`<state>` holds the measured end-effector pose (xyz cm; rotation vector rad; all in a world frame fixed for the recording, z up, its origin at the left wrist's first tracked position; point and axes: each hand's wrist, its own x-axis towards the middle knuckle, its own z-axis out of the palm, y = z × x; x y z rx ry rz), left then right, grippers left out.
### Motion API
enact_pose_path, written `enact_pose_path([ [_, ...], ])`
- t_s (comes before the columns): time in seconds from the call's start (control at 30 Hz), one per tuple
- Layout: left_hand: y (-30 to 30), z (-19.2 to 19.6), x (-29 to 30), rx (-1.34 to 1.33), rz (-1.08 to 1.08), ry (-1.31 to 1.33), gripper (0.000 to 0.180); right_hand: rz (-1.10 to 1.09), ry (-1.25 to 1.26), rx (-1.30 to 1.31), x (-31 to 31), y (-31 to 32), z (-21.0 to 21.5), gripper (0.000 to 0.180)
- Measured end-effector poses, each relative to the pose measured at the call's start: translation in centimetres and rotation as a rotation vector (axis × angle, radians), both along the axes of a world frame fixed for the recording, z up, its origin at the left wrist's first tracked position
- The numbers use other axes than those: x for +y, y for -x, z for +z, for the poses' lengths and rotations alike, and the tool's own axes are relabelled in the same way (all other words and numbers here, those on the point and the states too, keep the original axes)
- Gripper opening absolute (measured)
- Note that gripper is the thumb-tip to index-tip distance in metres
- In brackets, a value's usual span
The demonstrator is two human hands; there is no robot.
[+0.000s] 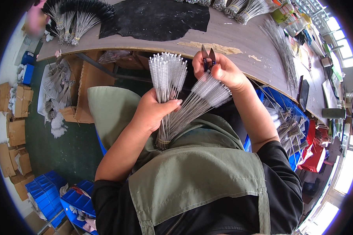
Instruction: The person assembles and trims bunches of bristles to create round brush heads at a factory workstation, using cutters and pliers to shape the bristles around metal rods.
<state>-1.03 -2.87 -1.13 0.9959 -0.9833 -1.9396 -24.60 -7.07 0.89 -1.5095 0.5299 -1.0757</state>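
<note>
Hands [149, 111] partly hide the wire brushes [168, 74] and small scissors [212, 56].

A grey-brown wood-grain table [245, 37], its surface worn to tan patches along the front edge, carries a ragged-edged black sheet [157, 19] at its middle, with bundled black-bristled wire brushes [80, 25] to the left. Tied bundles of thin silvery wires [249, 12] lie along the far side, and a loose spread of long, thin grey metal wires [282, 53] lies towards the right.
</note>
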Motion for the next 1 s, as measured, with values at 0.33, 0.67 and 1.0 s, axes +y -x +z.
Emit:
enact_pose_path([
  [0.33, 0.5, 0.5, 0.4, -0.002, -0.072, -0.108, 0.016, -0.772, 0.1, 0.524, 3.6, -1.8, 6.1, 0.014],
  [0.67, 0.5, -0.4, 0.7, -0.046, -0.017, 0.02, 0.023, -0.543, -0.109, 0.733, 7.7, -4.7, 3.2, 0.018],
  [1.0, 0.5, 0.6, 1.1, 0.017, 0.046, -0.032, 0.021, -0.544, -0.07, 0.543, 7.4, -4.3, 1.8, 0.012],
])
